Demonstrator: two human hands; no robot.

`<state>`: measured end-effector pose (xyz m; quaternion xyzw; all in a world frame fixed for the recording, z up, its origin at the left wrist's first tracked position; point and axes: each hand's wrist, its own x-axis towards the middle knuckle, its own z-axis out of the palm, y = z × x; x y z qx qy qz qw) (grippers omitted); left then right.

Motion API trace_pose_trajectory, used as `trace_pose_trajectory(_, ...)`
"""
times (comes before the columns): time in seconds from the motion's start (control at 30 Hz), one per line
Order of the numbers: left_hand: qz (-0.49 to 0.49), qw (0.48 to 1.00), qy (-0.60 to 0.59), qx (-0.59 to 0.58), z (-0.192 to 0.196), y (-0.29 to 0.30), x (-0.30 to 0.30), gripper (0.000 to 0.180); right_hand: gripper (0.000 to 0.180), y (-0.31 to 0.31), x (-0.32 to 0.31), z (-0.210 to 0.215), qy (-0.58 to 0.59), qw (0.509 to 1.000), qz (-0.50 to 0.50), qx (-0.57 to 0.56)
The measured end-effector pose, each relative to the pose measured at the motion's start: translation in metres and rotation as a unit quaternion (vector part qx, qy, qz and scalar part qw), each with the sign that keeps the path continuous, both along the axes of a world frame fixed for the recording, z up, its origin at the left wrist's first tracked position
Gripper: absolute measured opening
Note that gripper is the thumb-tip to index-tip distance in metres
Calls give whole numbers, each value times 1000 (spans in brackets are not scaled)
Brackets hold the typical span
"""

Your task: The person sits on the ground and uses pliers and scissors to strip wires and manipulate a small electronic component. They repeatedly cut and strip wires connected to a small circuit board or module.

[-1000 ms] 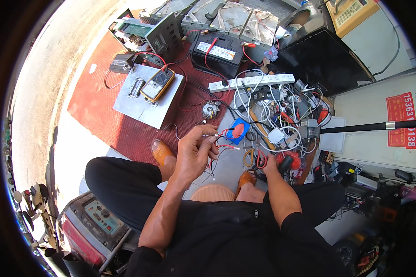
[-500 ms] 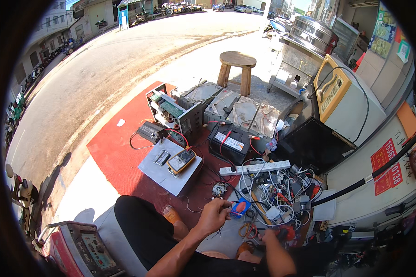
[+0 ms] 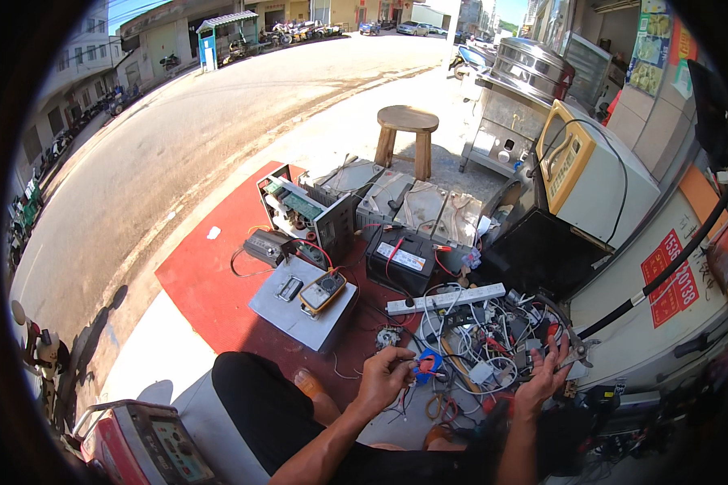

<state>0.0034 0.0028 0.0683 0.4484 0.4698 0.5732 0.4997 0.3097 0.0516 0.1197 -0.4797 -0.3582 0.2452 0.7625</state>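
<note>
My left hand (image 3: 387,378) is closed in a pinch on a thin wire, whose details are too small to read. Beside those fingertips lies a small blue item (image 3: 426,365) with red on it. My right hand (image 3: 542,378) is raised at the right, palm toward me and fingers partly spread, with grey metal pliers (image 3: 578,352) against it; their handles spread wide. A heap of white cables (image 3: 501,368), adapters and small parts spreads between and beyond both hands. Orange-handled scissors (image 3: 441,408) lie just below the blue item.
A yellow multimeter (image 3: 323,291) rests on a silver box (image 3: 275,311). Behind are a black battery (image 3: 400,257), an opened device (image 3: 315,214) and a wooden stool (image 3: 408,121). A white power strip (image 3: 449,299) borders the heap. A microwave (image 3: 598,174) stands right, a red machine (image 3: 150,444) lower left.
My right hand has risen from low beside the scissors toward the right, and pliers now show at it. My left hand keeps its pinch, nearly in place. The view has shifted slightly.
</note>
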Motion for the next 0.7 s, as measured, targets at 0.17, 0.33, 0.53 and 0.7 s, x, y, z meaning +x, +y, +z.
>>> trace_pose_trajectory(0.17,-28,981,-134,-138,0,-1,0,15,63,0,29,81,163,938,297,67)
trace_pose_trajectory(0.33,-22,982,-155,-109,3,5,-1,15,37,20,43,78,269,852,445,-52)
trace_pose_trajectory(0.53,-51,975,-189,-105,3,0,-2,16,26,-28,-37,-14,415,637,407,-507)
trace_pose_trajectory(0.7,-84,952,-278,-96,3,4,-7,15,44,-74,-65,1,98,717,550,-416)
